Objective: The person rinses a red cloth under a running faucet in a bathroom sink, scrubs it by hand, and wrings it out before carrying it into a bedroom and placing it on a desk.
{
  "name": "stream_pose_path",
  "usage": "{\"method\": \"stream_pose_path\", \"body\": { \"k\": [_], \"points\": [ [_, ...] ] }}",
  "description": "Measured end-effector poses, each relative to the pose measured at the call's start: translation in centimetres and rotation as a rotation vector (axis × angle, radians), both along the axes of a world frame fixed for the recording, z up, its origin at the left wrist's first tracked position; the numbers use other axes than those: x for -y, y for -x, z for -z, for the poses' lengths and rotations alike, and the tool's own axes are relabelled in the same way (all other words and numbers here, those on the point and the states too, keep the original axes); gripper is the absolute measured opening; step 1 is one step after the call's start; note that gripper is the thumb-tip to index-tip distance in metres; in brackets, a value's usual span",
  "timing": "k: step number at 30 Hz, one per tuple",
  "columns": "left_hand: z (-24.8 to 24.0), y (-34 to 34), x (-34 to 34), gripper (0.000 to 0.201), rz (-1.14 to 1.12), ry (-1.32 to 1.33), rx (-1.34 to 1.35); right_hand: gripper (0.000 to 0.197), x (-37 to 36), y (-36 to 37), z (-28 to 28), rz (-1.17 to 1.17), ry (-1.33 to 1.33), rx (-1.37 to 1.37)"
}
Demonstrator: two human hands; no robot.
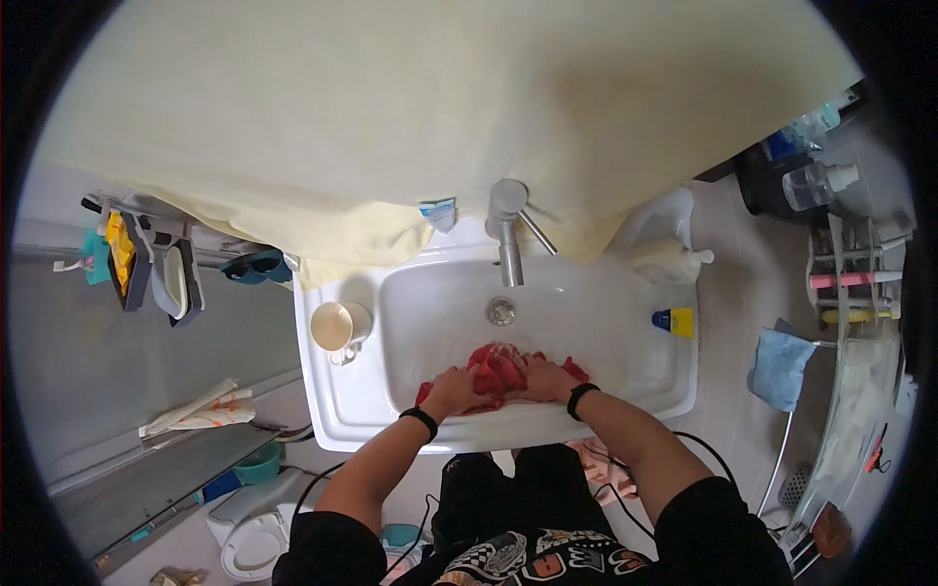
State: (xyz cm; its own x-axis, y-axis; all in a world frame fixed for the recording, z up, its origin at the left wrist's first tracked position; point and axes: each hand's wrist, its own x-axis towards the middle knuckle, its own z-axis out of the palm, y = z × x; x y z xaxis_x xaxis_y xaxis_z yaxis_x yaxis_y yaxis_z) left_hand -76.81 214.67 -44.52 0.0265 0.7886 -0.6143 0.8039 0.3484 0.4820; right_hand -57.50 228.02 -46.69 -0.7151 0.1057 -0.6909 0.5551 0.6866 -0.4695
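Note:
A wet red cloth [498, 369], bunched up with a little white foam on top, lies in the near part of the white sink [625, 391]. My left hand [455, 391] grips its left side, fingers curled into the folds. On the other side my right hand [543, 379] closes round the cloth too, and a bit of red sticks out beyond it. Both sets of fingertips are partly hidden by the fabric. Above the drain [501, 312] stands the metal faucet [509, 230], its lever turned to the right; I cannot make out running water.
A cream mug [340, 327] stands on the sink's left ledge. On the right are a pale pump bottle [669, 262] and a blue-and-yellow tube [673, 321]. A small packet [439, 215] lies behind the basin. Pale yellow cloth [391, 117] hangs over the back edge. Cables run beside my legs.

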Motion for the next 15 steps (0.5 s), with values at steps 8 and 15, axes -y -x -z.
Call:
{"method": "stream_pose_path", "body": {
  "k": [8, 15],
  "points": [
    [2.1, 0.6, 0.2, 0.07, 0.17, 0.095, 0.069, 0.038, -0.5, 2.2, -4.5, -0.145, 0.059, 0.085],
    [1.0, 6.6, -5.0, 0.052, 0.126, -0.279, -0.519, 0.044, -8.5, 2.7, -1.8, -0.021, -0.432, -0.185]
  ]
}}
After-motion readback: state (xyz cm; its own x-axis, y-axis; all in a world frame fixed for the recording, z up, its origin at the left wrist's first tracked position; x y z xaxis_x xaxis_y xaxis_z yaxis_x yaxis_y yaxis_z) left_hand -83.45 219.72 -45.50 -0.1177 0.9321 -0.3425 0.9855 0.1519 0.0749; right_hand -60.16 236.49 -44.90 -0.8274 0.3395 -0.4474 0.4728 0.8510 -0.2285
